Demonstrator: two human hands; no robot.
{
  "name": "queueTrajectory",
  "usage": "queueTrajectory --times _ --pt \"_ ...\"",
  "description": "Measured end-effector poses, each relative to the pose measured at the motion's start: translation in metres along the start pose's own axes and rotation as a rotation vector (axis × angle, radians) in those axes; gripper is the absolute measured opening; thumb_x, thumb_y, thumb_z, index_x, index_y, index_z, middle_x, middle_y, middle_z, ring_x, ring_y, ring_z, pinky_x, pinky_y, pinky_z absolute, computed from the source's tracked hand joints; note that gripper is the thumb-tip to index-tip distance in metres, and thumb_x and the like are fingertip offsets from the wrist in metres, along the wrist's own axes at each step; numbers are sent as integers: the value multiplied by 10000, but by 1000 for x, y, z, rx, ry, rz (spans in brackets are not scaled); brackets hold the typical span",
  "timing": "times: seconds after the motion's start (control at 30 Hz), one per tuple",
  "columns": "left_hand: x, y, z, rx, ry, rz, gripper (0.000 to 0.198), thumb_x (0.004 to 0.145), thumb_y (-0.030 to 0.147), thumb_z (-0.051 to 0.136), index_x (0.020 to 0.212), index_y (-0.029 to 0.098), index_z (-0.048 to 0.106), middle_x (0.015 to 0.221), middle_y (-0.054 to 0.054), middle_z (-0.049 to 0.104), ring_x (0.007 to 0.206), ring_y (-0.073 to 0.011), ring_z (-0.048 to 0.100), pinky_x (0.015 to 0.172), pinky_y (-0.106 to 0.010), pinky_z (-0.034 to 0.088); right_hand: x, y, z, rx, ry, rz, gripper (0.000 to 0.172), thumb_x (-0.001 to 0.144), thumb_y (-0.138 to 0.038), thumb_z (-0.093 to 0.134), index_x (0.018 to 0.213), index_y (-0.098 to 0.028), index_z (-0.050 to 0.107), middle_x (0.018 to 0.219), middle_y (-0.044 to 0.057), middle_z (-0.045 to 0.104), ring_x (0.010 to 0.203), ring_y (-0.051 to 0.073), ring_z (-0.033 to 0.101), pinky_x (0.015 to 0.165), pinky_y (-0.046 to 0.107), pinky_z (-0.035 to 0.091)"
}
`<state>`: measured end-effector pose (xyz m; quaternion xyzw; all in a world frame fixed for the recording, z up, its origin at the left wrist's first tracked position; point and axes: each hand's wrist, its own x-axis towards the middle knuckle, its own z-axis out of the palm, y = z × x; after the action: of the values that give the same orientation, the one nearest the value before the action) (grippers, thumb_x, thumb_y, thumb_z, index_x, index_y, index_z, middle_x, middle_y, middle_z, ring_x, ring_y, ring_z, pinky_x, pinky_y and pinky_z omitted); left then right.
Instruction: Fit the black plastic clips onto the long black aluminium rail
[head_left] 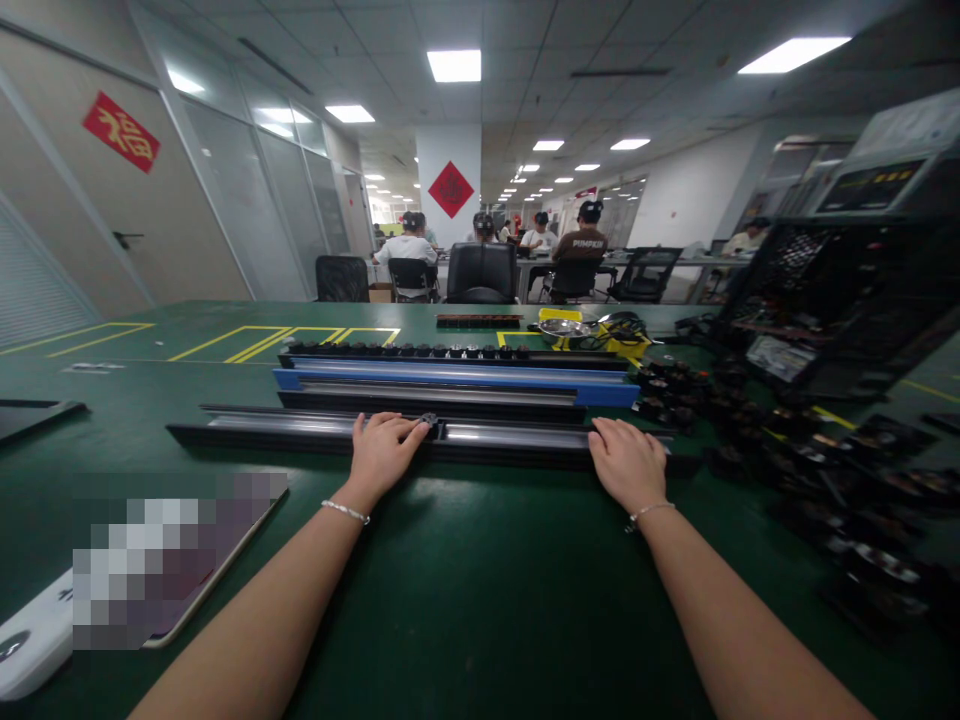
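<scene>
- Green table fills the lower frame; its surface may be smooth, so things pushed on it could slide.
- Heap of loose black parts at the right; a sideways shove of the rail could scatter some.
- Long black rail, mid-frame, lying crosswise under both hands; uneven pressure could twist it.
- Blue bar just behind; pushing the rail forward could jostle it.
- Phone, lower left; a swinging left forearm could knock it.
- Right hand on the rail's right part, fingers close together; I cannot tell whether they grip.
- Left hand left of centre, fingers slightly apart on the rail, thumb at a small black piece; a crooked push could jam that piece.
</scene>
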<state>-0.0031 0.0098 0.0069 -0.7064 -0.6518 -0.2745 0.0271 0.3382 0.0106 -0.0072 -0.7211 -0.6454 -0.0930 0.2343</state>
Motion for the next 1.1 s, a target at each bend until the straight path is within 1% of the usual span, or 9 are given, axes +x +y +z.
queueTrajectory --times 0.17,0.37,0.47,0.8,0.87,1.0,1.1 --pt "-1 1 0 -9 -17 11 431 902 499 345 977 288 713 1057 -43 710 1132 -254 531 1058 -591 186 0 0 0 -1 -12 6 426 919 -345 286 1180 -217 598 1281 32 582 1225 212 451 1027 465 267" --pt "-2 4 4 -26 -4 51 420 906 470 346 1069 277 682 1099 -69 689 1150 -249 527 1069 -579 187 0 1 1 -6 11 -9 425 923 -349 281 1176 -224 600 1280 35 583 1221 211 455 1022 454 277" --pt "-2 5 6 -38 -11 74 408 904 471 350 1054 294 686 1094 -61 688 1146 -245 531 1075 -577 177 0 1 0 -2 14 -12 428 921 -351 285 1173 -215 603 1277 39 584 1218 213 456 1023 454 276" --pt "-3 5 4 -64 -31 68 404 905 464 343 971 303 708 1061 -35 701 1152 -232 525 1090 -568 145 -1 -1 -2 2 -6 0 443 922 -354 271 1185 -214 598 1286 42 578 1230 214 443 1031 453 266" --pt "-2 5 4 -77 -36 89 401 905 451 347 963 291 710 1048 -28 707 1137 -227 533 1087 -549 176 -1 -1 -2 -2 0 -2 442 922 -351 268 1183 -221 600 1286 42 578 1230 213 443 1031 452 265" --pt "-1 2 5 -119 -64 173 387 897 417 373 1014 248 701 1045 -29 712 1088 -215 553 1010 -449 348 -2 -2 -4 -3 -6 -9 438 919 -345 272 1185 -222 599 1283 41 580 1224 213 447 1026 451 272" --pt "0 2 5 -123 -77 216 367 883 404 401 1033 241 694 1046 -33 709 1050 -212 565 955 -411 412 -2 -2 -4 -7 -1 -6 434 917 -339 278 1182 -225 602 1280 39 582 1219 212 450 1028 449 270"
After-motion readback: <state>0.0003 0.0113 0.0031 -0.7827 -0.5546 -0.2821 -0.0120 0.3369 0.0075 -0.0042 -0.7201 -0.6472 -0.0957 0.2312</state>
